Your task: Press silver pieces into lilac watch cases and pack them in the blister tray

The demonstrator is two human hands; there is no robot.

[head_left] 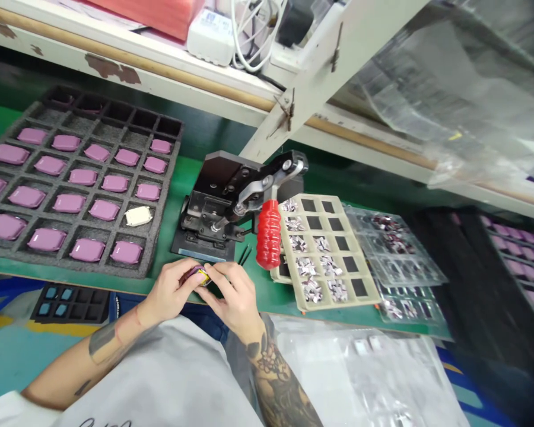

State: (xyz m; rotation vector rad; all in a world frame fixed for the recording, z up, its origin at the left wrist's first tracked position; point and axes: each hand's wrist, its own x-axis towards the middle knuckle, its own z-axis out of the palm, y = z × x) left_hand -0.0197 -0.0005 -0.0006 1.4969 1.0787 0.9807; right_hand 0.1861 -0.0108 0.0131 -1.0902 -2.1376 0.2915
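Both hands meet at the bench's front edge around a small purple case [197,271] with a yellow and black part showing on it. My left hand [174,289] pinches the case from the left. The fingers of my right hand [234,295] close on its right side. Just behind the hands stands a black toggle-clamp fixture [211,207] with a red ribbed handle [268,235]. Dark tweezers [245,255] lie beside the fixture's base. The inner side of the case is mostly covered by fingers.
A grey foam tray [149,252] at left holds several purple cases and one cream case [138,216]. Right of the fixture lie a beige compartment tray [299,290] of small metallic parts and clear plastic trays [420,267]. A white slanted beam [311,89] rises behind.
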